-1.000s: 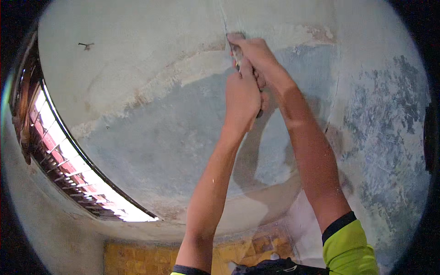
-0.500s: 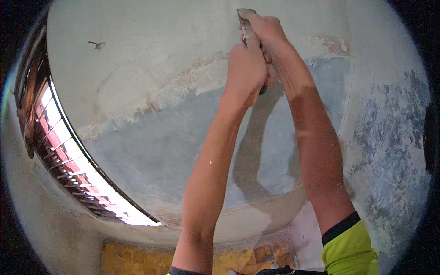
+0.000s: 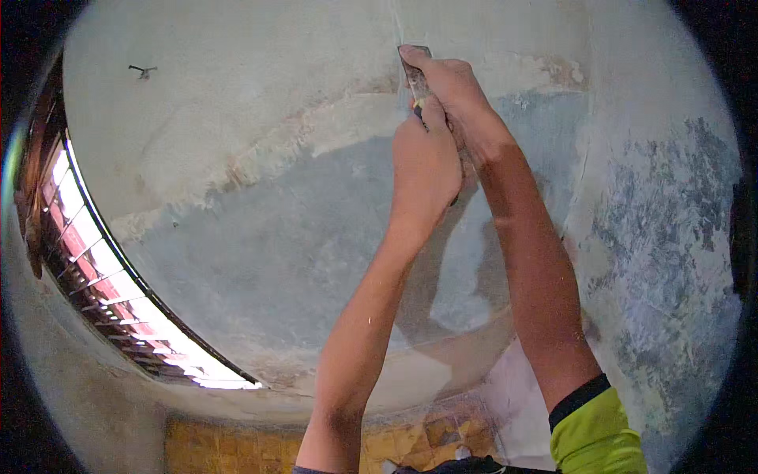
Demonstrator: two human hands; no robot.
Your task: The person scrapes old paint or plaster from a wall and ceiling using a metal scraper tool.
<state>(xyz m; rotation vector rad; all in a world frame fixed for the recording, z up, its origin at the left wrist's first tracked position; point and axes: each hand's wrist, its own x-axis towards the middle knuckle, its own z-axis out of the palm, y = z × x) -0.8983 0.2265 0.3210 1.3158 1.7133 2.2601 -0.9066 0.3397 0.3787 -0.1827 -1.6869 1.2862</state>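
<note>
My two hands are together on a scraper with a flat metal blade, held up against the pale plastered wall. My left hand is closed round its dark handle, whose end peeks out below the fist. The right hand grips higher up, its thumb lying across the blade near the tip. Most of the right fingers are hidden behind the tool and my left hand. A thin pale line runs up the wall above the blade.
Below a ragged, flaking band the wall turns blue-grey. A barred window lies at the left. Another wall with patchy dark paint stands at the right. A small hook sticks out upper left. Yellowish floor tiles show below.
Both hands and the scraper have come down the wall together, keeping their grip. The pale line above the blade now shows. The view has shifted slightly.
</note>
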